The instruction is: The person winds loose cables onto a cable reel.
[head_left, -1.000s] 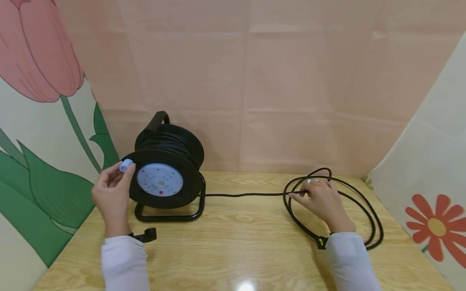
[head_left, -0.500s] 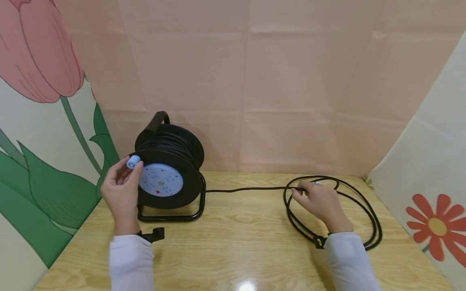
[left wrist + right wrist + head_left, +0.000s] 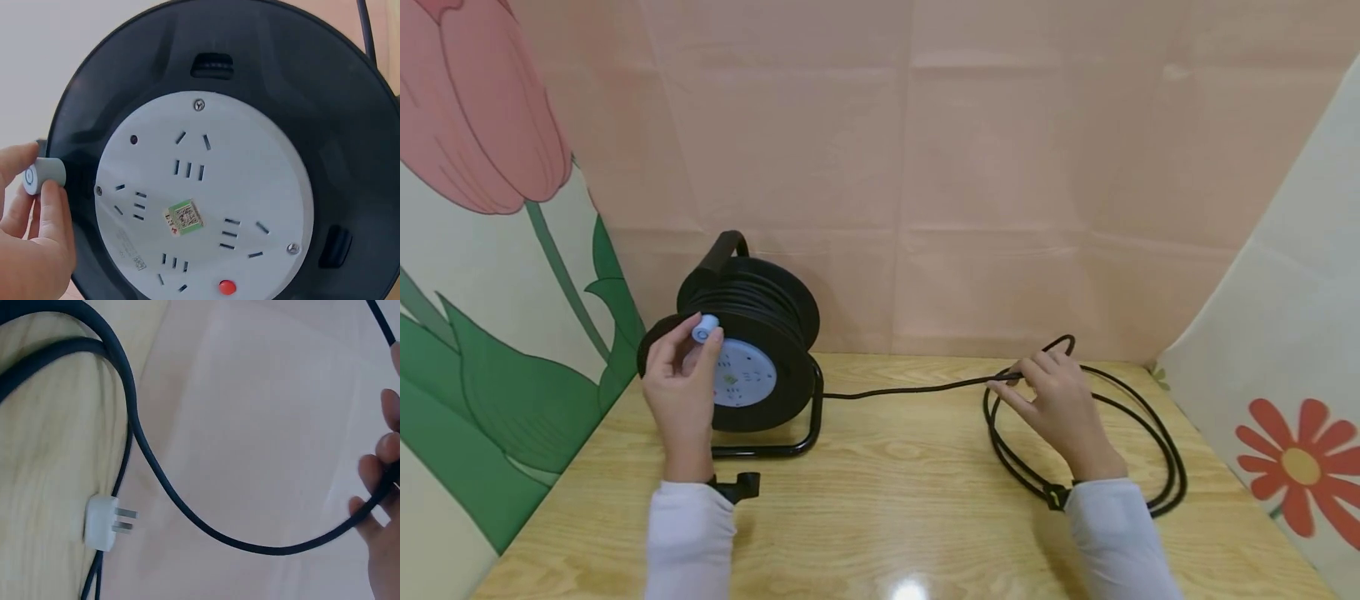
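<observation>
A black cable reel (image 3: 760,287) stands on the left of the table, cord wound round its drum. My left hand (image 3: 679,396) pinches the pale knob (image 3: 50,174) on the reel's front disc between thumb and fingers. The round white socket panel (image 3: 206,156), with a red button, fills the disc's middle; in the head view the hand covers its left part. My right hand (image 3: 1063,408) holds the black cable (image 3: 910,389), which runs from the reel across to its fingers. Past that hand the cable bends down into loose loops (image 3: 1168,450) lying on the table.
A white two-pin plug (image 3: 100,522) lies by the loops near the table's back edge. The reel's tubular stand (image 3: 767,451) rests on the wood table (image 3: 910,500). A pink sheet (image 3: 970,167) hangs behind, with flower-printed sheets at both sides.
My left hand has moved right with the knob, and the disc has turned with it. My right hand has risen a little, lifting its end of the cable.
</observation>
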Motion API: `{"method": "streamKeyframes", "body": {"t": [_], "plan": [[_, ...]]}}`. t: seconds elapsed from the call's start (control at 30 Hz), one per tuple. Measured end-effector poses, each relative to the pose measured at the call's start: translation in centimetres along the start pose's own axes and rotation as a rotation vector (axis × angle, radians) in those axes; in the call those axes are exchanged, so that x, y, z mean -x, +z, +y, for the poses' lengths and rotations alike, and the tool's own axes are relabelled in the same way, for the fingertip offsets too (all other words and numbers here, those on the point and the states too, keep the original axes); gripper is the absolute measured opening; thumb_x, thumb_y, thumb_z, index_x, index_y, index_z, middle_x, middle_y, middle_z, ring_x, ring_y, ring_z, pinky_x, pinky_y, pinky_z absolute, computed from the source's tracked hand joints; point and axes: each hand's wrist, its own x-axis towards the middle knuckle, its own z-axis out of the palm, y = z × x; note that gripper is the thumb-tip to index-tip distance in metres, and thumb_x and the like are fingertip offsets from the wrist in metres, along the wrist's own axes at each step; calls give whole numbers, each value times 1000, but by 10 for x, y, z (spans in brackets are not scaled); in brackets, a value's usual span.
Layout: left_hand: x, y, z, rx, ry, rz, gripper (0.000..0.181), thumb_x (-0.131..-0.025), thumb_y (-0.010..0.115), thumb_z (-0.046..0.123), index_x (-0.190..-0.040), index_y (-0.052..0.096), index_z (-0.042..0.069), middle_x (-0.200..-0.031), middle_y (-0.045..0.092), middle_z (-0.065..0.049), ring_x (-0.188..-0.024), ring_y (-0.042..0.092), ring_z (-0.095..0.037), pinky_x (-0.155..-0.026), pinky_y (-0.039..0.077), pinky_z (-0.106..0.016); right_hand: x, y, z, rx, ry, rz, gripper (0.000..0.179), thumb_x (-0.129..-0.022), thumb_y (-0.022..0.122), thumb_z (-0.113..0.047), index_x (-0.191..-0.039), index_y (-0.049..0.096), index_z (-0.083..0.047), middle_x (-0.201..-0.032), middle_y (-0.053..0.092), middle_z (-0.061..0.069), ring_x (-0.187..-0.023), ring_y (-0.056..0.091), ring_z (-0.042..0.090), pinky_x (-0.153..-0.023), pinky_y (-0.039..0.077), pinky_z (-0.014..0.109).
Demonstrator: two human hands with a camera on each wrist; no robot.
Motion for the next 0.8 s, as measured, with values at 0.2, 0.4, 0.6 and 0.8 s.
{"method": "streamKeyframes", "body": {"t": [0.2,0.4,0.6,0.8], "plan": [[1,5,-3,-64,58,-38,33,-89,77,7,-119,71,-1,-113,55,1,-107,62,-16,-91,51,-20,5,7,1,-25,47,-98,31,-97,65,-44,-92,61,-14,-86,57,1,-78,51,23,-73,40,44],[2,9,-5,-123,116,-47,31,-87,78,4,-116,71,-3,-114,57,-3,-106,61,-14,-89,52,-20,5,10,-2,-11,62,-145,23,-91,73,-36,-91,62,-16,-86,57,-1,-79,52,22,-73,42,43],[8,12,-4,-208,232,-53,29,-86,81,15,-111,74,3,-113,61,-7,-104,62,-15,-89,53,-21,5,13,-6,-24,64,-170,22,-88,76,-34,-88,64,-16,-85,59,-3,-79,53,20,-74,42,42],[10,18,-7,-307,361,-56,25,-85,83,16,-107,75,8,-109,64,-6,-101,64,-19,-86,53,-19,4,13,-10,-43,100,-216,21,-84,81,-35,-82,65,-22,-78,61,-8,-71,53,15,-82,43,48]]}}
